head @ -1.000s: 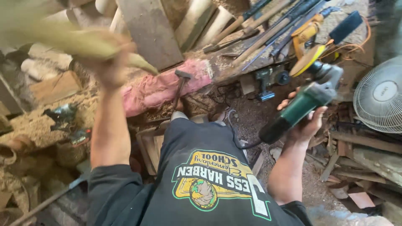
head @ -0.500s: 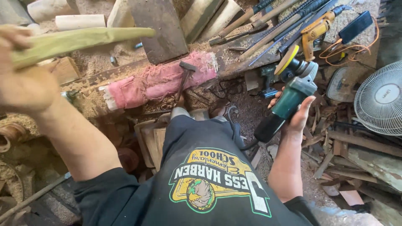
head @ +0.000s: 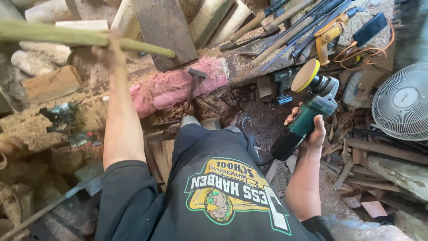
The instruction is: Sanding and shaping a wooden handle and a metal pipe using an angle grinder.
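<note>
Now left hand (head: 108,52), grip closed round long green stick (head: 80,39), has swung it level, high over pink cloth (head: 178,87); right hand (head: 310,129), grip tight on green sander (head: 307,109), has tipped yellow disc up, idle beside fan (head: 401,100).

A white fan (head: 401,102) is seen at right; a yellow drill (head: 328,33) and pink cloth (head: 178,87) lie above centre.
</note>
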